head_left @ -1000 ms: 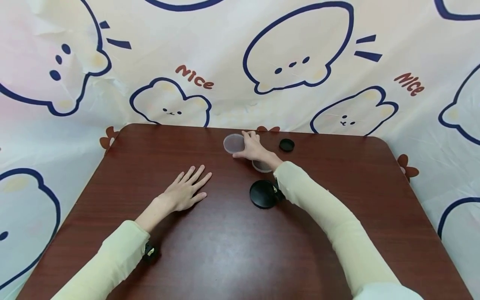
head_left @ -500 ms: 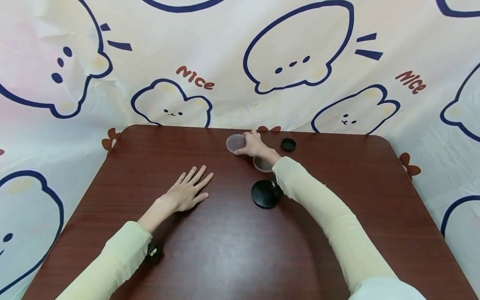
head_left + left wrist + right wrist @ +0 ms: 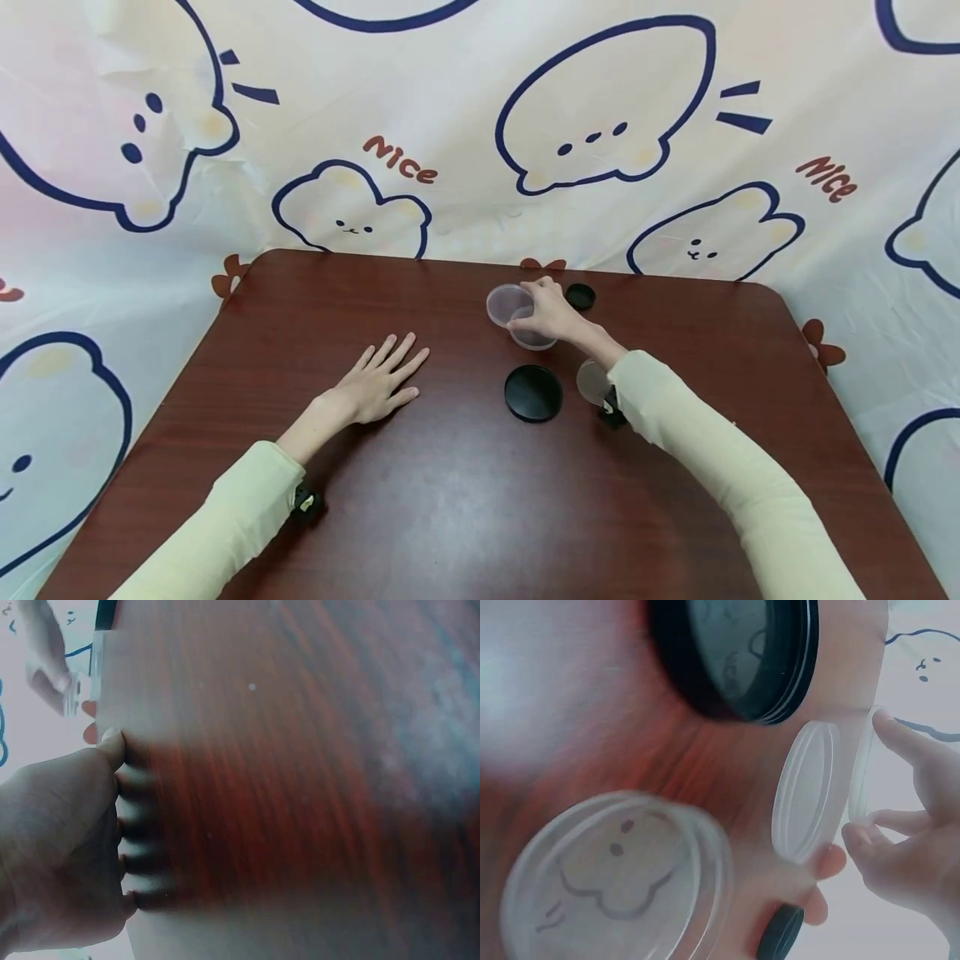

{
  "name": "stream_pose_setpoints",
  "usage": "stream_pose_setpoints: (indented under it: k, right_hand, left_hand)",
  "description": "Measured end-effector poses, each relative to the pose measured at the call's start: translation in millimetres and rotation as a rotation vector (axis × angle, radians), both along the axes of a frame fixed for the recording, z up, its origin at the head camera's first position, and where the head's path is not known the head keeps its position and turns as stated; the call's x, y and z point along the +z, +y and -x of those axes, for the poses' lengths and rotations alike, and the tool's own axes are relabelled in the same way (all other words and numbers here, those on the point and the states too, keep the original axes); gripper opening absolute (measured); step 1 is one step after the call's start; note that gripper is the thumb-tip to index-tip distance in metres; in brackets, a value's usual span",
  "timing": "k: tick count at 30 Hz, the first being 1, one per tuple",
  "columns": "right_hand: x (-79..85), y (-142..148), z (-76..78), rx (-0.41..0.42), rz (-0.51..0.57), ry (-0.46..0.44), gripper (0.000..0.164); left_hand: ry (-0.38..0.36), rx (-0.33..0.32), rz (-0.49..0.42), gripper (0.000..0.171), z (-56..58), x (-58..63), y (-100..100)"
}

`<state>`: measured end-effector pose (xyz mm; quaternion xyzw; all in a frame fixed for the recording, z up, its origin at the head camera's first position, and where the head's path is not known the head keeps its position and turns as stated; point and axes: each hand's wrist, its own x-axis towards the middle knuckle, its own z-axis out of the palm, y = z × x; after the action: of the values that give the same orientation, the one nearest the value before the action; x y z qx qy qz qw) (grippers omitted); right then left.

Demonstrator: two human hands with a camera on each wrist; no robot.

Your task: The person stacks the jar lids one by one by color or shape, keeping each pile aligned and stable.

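Observation:
My right hand (image 3: 553,312) pinches a clear round plastic lid (image 3: 504,302) by its edge, thumb on one side and fingers on the other. In the right wrist view the lid (image 3: 861,772) stands out edge-on between thumb and fingers. A second clear round lid (image 3: 534,340) lies on the table, partly overlapped by the held one in the head view. A third clear lid (image 3: 592,382) lies by the right wrist, partly hidden by the sleeve. My left hand (image 3: 367,387) rests palm down on the table with its fingers spread.
A large black round lid (image 3: 533,393) lies nearer me on the brown wooden table (image 3: 450,517). Behind my right hand is a small black lid (image 3: 581,297), close to the far edge. A printed cloth (image 3: 465,108) hangs behind the table.
My right hand has moved to the right and a little nearer with the clear lid. The third clear lid, hidden by the arm before, now shows. The left hand stays in place.

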<state>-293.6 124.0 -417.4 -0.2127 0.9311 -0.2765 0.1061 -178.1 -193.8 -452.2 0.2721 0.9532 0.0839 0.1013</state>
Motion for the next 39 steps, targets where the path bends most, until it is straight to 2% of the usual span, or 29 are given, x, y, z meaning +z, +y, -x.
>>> stream_pose_setpoints:
  k: [5, 9, 13, 23, 39]
  right_hand:
    - [-1.1, 20.5, -19.4, -0.028, 0.019, -0.009, 0.080]
    - [-4.7, 28.3, -26.2, -0.035, 0.021, 0.002, 0.080]
    - [-9.7, 29.1, -26.1, -0.033, 0.000, 0.022, 0.081]
    - [-16.0, 34.3, -25.0, -0.055, -0.006, 0.028, 0.082]
    - [-14.5, 35.3, -27.7, -0.038, -0.012, -0.005, 0.090]
  left_hand:
    - [-0.006, -0.009, -0.031, 0.062, 0.4, -2.4, 1.6]
    - [0.012, -0.011, -0.024, 0.062, 2.9, -5.8, 1.3]
    - [0.009, -0.007, -0.003, 0.062, 4.7, -7.8, 1.3]
    - [0.014, 0.001, 0.010, 0.062, 0.3, -1.2, 4.4]
    - [0.005, 0.006, -0.010, 0.061, 0.3, -1.5, 3.6]
